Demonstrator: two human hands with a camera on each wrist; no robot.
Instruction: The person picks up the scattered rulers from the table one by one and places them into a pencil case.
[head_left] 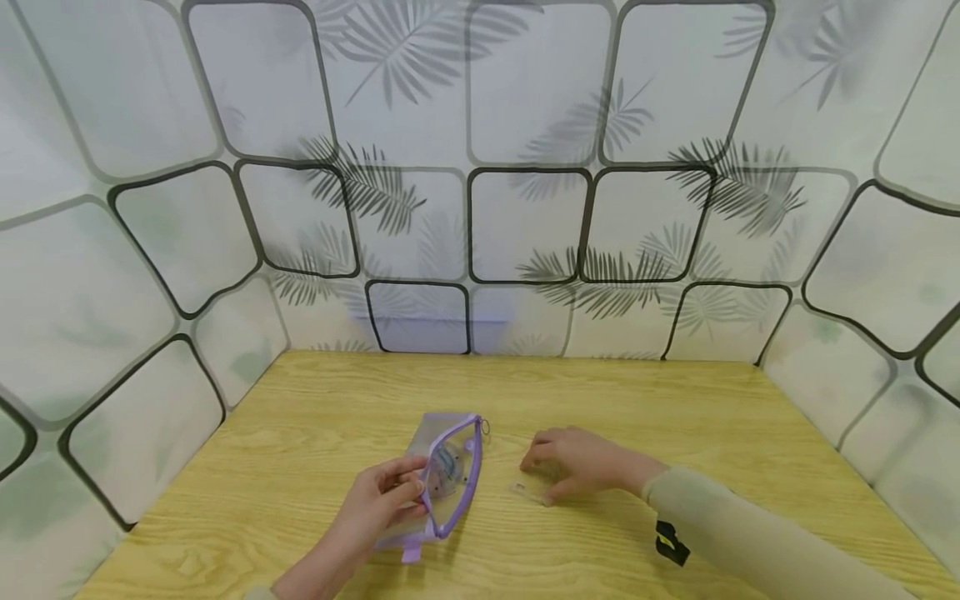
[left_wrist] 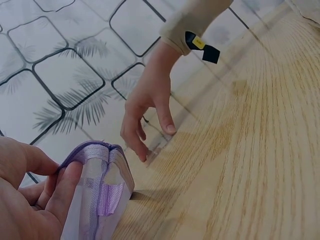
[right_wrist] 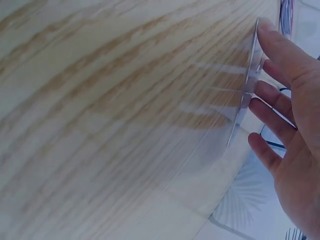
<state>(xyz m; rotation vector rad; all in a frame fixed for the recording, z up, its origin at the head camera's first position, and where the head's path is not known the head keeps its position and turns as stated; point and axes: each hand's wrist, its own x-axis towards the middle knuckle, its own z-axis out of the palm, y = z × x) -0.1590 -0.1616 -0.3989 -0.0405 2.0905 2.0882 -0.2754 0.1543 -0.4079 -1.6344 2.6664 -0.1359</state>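
A see-through zip pouch [head_left: 405, 521] with purple trim lies on the table, its zipped mouth spread apart toward the right. My left hand [head_left: 386, 496] pinches the near-left edge of that mouth between thumb and fingers. Clear items with some blue [head_left: 447, 467] show inside, partly hidden by the pouch wall. To the right, my right hand [head_left: 573, 462] reaches down over a thin, clear flat plastic piece [head_left: 528, 493] at the tabletop. In the right wrist view, the thumb and fingertips meet the piece's edge [right_wrist: 248, 82]. The left wrist view shows the piece [left_wrist: 159, 145] between thumb and forefinger.
The wood-grain table [head_left: 315, 400] stretches out on both sides. Pale fabric walls [head_left: 532, 217] with leaf prints and dark rounded squares rise behind and at the sides. A black and yellow strap [head_left: 670, 543] hangs at the right sleeve. A metal ring [head_left: 485, 427] sits at the zip's far end.
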